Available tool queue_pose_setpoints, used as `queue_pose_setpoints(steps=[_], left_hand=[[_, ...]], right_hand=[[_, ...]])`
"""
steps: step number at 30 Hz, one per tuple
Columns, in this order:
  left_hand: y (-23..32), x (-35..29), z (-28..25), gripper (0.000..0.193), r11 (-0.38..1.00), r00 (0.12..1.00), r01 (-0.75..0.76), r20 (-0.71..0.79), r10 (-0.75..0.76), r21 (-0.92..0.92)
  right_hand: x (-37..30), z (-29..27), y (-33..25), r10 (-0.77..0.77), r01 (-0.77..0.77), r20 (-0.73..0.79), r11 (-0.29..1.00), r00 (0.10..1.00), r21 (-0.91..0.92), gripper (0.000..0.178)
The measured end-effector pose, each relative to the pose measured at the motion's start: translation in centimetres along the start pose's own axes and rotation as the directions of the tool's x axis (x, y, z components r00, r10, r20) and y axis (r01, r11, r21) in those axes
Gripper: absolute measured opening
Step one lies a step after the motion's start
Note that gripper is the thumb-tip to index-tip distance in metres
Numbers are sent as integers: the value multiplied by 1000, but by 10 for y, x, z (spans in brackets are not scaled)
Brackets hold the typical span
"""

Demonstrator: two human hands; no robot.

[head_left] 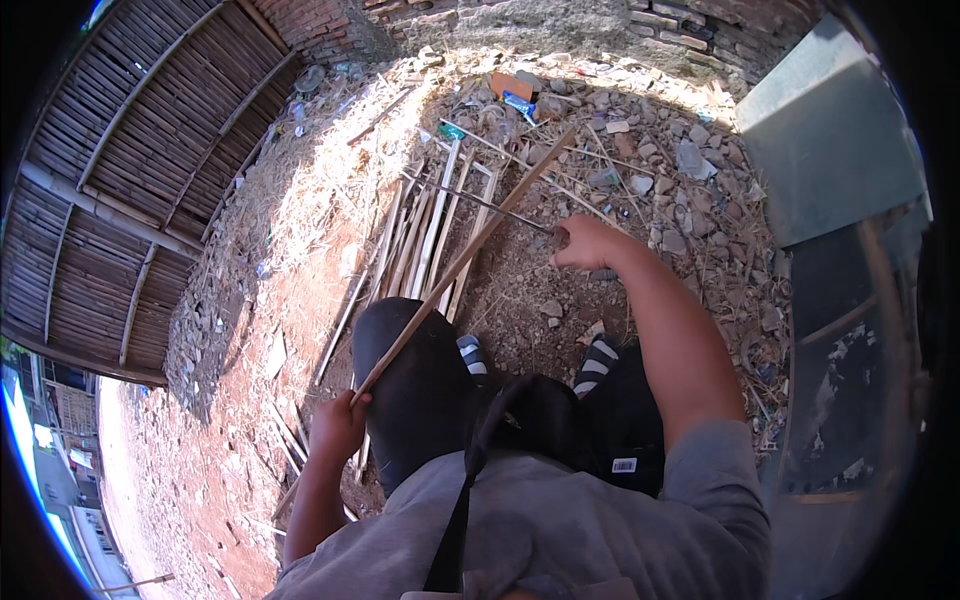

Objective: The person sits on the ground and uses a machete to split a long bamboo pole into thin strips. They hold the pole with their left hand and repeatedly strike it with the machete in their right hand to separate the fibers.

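My left hand [338, 425] is closed around the lower end of a long bamboo strip [425, 312]. The strip slants up and away to the right, passing over my left knee. In my right hand [588, 243] is a long, thin, dark blade-like tool [527, 222], gripped at its near end. It points to the left and crosses the strip beyond my knees; I cannot tell whether the two touch. The tool's handle is mostly hidden by my fingers. Under the strip, a bundle of pale strips [410, 245] lies on the ground just past my left knee.
Stones and rubble [680, 215] cover the ground ahead and to the right. A bamboo-slat wall [140, 150] stands on the left, a brick wall [680, 40] at the back. Grey and dark panels [835, 150] rise close on my right. Blue litter [520, 105] lies ahead.
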State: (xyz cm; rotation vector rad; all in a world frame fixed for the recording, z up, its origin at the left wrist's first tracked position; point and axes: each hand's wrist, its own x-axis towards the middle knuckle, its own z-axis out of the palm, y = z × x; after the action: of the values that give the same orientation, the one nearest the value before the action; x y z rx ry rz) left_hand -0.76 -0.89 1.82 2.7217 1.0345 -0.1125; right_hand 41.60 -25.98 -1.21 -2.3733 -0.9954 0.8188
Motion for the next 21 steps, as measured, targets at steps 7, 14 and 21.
queue_pose_setpoints(steps=[7, 14, 21], left_hand=[[0, -4, 8, 36, 999, 1000, 7, 1, -7, 41], [-3, -4, 11, 34, 999, 998, -14, -59, 12, -36], [0, 4, 11, 34, 998, 997, -21, -77, 26, 66]], right_hand=[[-17, 14, -50, -104, 124, 120, 977, 987, -173, 45], [0, 8, -20, -106, 99, -107, 992, 989, -74, 48], [8, 8, 2, 7, -4, -47, 998, 999, 60, 40]])
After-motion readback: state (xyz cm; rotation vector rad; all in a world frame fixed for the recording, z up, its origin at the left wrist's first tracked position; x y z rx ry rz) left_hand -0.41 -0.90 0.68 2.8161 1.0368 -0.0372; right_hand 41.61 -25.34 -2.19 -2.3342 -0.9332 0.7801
